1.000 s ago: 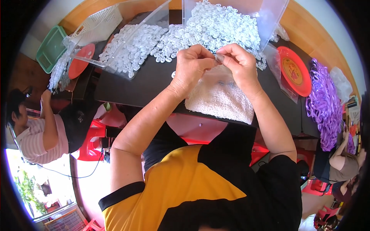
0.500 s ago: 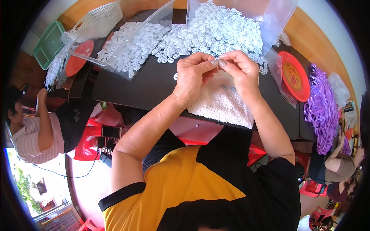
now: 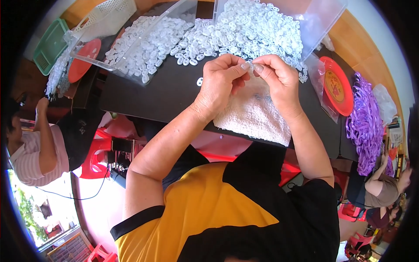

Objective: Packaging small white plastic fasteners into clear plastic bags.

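Note:
My left hand (image 3: 218,85) and my right hand (image 3: 280,84) meet above the table, thumbs and forefingers pinched close together. Between the fingertips shows a small whitish oval piece (image 3: 250,64), partly covered by the thumbs. It looks like the white two-holed oval pieces (image 3: 257,32) heaped just beyond my hands. Under the hands a white terry towel (image 3: 253,118) hangs over the near edge of the dark table (image 3: 146,99). One single oval piece (image 3: 200,81) lies by my left wrist, apart from the heap.
Clear plastic bins (image 3: 114,66) hold more pieces at the far side. To the right are a red plate (image 3: 348,96), a bundle of purple ribbon (image 3: 369,126) and a clear bag (image 3: 384,102). A white basket (image 3: 109,15) and green basket (image 3: 49,50) stand far left. Co-workers sit at both sides.
My fingertips have shifted slightly, and the small whitish piece between them shows more clearly. The whole view has tilted a little; the heap and towel look the same.

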`<state>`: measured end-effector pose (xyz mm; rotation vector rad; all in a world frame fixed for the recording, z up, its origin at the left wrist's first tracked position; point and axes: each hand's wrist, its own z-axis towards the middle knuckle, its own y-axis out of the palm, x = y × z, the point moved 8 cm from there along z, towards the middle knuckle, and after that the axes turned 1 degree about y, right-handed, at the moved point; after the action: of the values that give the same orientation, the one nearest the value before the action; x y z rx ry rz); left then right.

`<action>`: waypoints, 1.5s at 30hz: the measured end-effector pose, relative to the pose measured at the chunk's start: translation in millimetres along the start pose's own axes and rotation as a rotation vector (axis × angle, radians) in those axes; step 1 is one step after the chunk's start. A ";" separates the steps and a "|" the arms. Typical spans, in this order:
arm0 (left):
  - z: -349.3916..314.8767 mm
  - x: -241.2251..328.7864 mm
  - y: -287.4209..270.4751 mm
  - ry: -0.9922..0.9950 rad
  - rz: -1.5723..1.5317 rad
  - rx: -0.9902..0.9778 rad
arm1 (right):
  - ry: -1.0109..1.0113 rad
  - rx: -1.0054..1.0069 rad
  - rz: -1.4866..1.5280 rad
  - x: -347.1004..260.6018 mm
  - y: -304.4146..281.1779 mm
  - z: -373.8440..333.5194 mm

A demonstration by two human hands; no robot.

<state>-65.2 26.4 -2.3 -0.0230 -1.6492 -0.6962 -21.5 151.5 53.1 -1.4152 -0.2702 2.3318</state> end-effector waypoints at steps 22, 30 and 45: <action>-6.4 12.4 3.1 0.199 0.291 0.010 | -0.109 0.003 -0.178 -10.2 -1.8 -0.8; -7.7 13.6 4.5 0.217 0.316 0.002 | -0.138 -0.021 -0.204 -13.9 -0.2 -0.9; -7.8 14.4 3.2 0.258 0.241 0.051 | -0.129 -0.016 -0.172 -11.1 1.8 -1.0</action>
<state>-60.2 20.3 12.3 -0.0900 -1.3875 -0.4523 -16.5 145.0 60.9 -1.1999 -0.4305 2.2855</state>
